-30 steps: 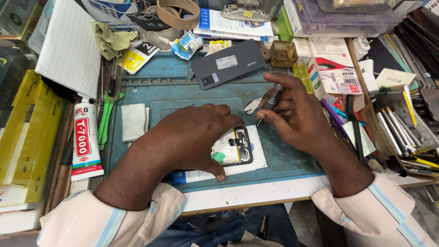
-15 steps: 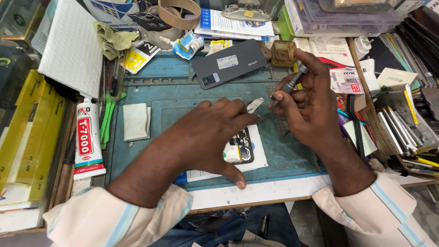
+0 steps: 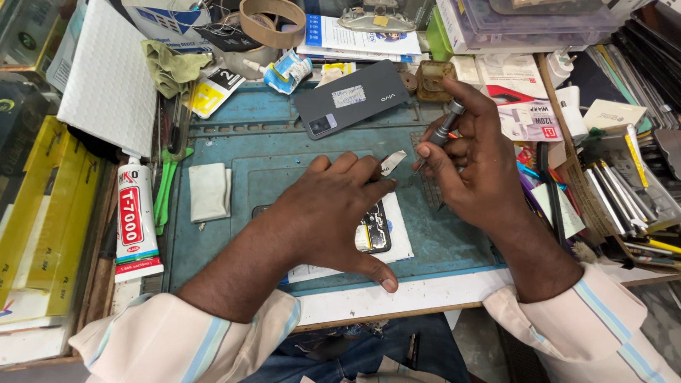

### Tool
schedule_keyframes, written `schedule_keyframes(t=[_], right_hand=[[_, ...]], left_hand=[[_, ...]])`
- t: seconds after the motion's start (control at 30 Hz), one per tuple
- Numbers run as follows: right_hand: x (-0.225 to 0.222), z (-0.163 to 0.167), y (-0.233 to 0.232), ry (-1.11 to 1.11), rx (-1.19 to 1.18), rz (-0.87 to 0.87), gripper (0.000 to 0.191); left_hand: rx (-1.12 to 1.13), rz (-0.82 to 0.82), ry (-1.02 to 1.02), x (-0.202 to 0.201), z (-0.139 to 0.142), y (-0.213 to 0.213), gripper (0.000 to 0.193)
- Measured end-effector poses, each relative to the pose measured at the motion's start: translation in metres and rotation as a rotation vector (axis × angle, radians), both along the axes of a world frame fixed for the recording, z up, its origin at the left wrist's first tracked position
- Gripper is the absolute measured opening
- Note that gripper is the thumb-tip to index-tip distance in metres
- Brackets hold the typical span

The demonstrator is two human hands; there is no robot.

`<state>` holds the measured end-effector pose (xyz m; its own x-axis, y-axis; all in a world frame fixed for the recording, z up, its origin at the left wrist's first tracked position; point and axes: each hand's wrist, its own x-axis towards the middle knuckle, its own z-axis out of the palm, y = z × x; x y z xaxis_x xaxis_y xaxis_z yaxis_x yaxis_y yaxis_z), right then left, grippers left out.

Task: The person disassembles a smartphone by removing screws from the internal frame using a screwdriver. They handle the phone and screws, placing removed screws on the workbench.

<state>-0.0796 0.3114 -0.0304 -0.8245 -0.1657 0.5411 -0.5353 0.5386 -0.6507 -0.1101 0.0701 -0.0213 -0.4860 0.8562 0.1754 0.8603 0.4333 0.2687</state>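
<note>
Left hand (image 3: 333, 213) lies flat over the opened phone (image 3: 374, 228) on the counter's blue mat (image 3: 284, 163). Right hand (image 3: 475, 167), its grip closed on a screwdriver (image 3: 438, 136), hovers just right of the phone. The tool's long axis slants down-left toward it.

Glue tube (image 3: 135, 221) left of mat (image 3: 284, 159); back cover (image 3: 351, 98) behind.
</note>
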Motion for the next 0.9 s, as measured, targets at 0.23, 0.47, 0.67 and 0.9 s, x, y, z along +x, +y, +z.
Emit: schedule_keyframes(t=[0.23,0.47,0.67,0.9], right_hand=[[-0.002,-0.002,-0.001,-0.028,-0.008,0.006,0.069],[-0.002,-0.003,-0.005,-0.089,0.025,-0.029,0.068],[-0.002,-0.002,-0.006,-0.069,0.042,-0.024,0.067],[-0.002,-0.004,-0.01,-0.064,0.035,-0.033,0.067]], left_hand=[[-0.023,0.009,-0.047,0.0,0.007,-0.002,0.13],[-0.037,0.0,-0.08,0.0,0.009,-0.005,0.127],[-0.02,-0.017,-0.062,-0.001,0.004,-0.005,0.127],[-0.027,-0.024,-0.044,0.0,-0.009,-0.001,0.132]])
